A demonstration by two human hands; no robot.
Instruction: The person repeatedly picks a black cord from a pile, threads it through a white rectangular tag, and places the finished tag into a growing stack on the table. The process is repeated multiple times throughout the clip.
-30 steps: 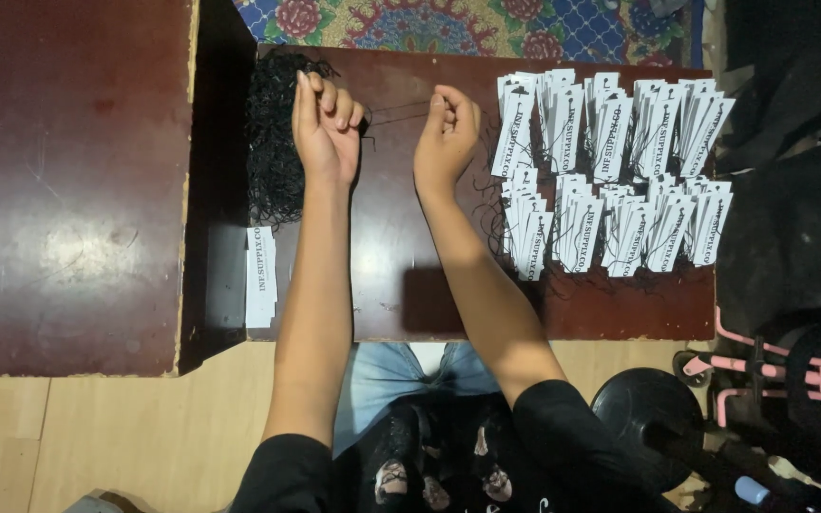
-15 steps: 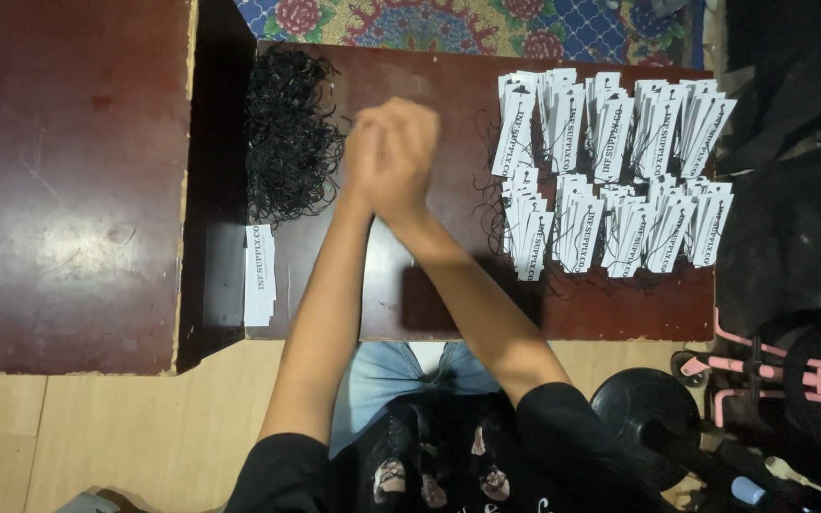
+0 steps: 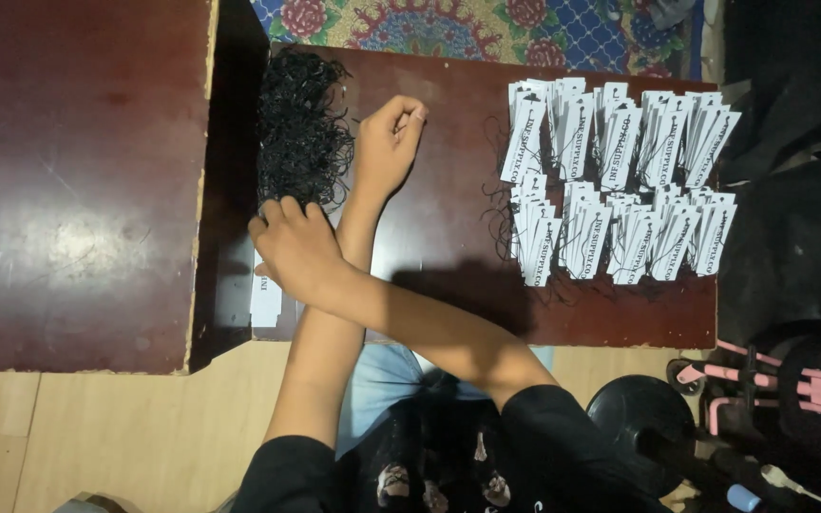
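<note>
Half a second ago both hands were clasped together over the middle of the table; now they have split and the forearms cross. From the person's right shoulder, the right hand [image 3: 298,249] has swung over to the left side of the dark reddish-brown wooden table [image 3: 448,294], its curled fingers [image 3: 277,211] resting at the near edge of the tangled heap of thin black string loops [image 3: 298,133]; whether they grip any loops cannot be told. Passing under that forearm, the left hand [image 3: 387,142] sits farther out, just right of the heap, fingertips [image 3: 412,112] pressed together, pinching a thin black strand. Under the right hand a single white paper tag [image 3: 265,299] lies at the table's near left corner. Well apart on the right, white paper hang tags with black print [image 3: 620,180] lie fanned out in two rows, black strings trailing from their left end. Beside the table's left edge stands a higher glossy dark wooden surface [image 3: 78,180].
</note>
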